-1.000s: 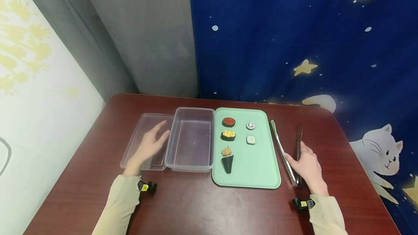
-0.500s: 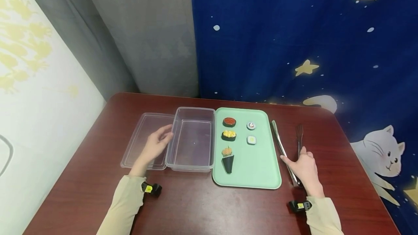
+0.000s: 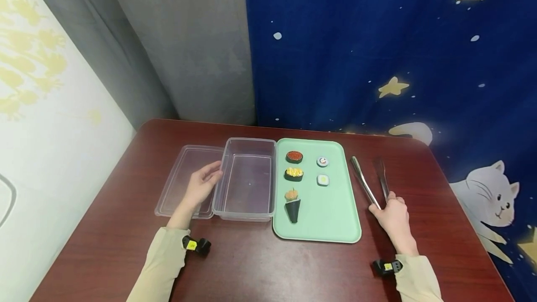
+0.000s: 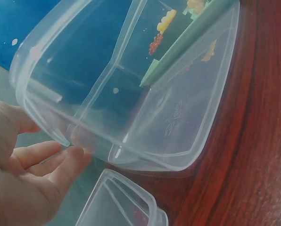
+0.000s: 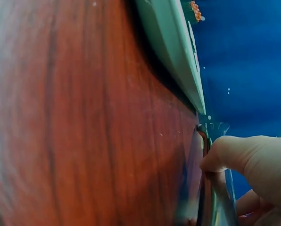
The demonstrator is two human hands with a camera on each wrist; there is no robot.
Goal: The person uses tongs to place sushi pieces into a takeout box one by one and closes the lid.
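Note:
My right hand (image 3: 393, 220) grips metal tongs (image 3: 364, 182) by their arms, the jaws spread apart, just right of the green tray (image 3: 323, 218). In the right wrist view the thumb (image 5: 220, 153) presses on one arm of the tongs. My left hand (image 3: 200, 188) is at the left side of the clear plastic box (image 3: 243, 217). Its relaxed fingers (image 4: 74, 157) touch the box's outer wall below the rim in the left wrist view. The box holds nothing. The clear lid (image 3: 176, 185) lies left of it, partly under my left hand.
Several sushi pieces lie on the tray: a red-topped one (image 3: 294, 156), a yellow-topped one (image 3: 293, 174), a black hand roll (image 3: 292, 211) and two small rolls, one round (image 3: 322, 161) and one squarish (image 3: 323, 180). A dark blue curtain (image 3: 319, 50) hangs behind the table.
My left hand has moved right from over the lid to the box's side. My right hand has taken hold of the tongs, and they have shifted slightly.

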